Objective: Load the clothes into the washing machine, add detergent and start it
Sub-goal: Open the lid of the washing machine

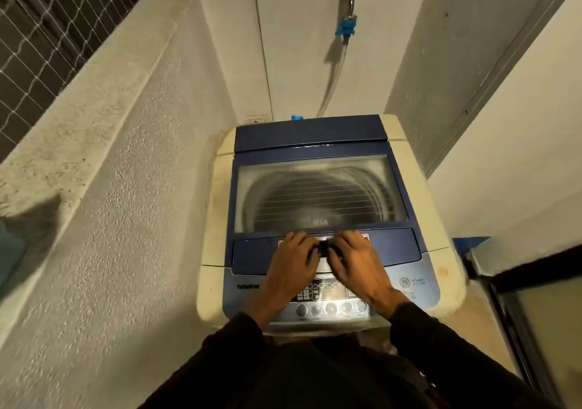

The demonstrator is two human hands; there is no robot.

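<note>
Washer (318,219): lid (321,194) closed, beyond both hands. Left hand (293,260) and right hand (354,262): fingers curled at the lid's front edge, side by side; grip unclear. Control panel (330,295): beneath wrists.

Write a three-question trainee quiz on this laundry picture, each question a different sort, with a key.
1. True or false: the washing machine's lid is closed.
2. Where do the left hand and right hand rest? A) on the wall tap B) at the lid's front edge C) on the power button
3. Fill in: the hose connector on the wall tap is coloured ____.

Key: 1 true; 2 B; 3 blue.
</note>
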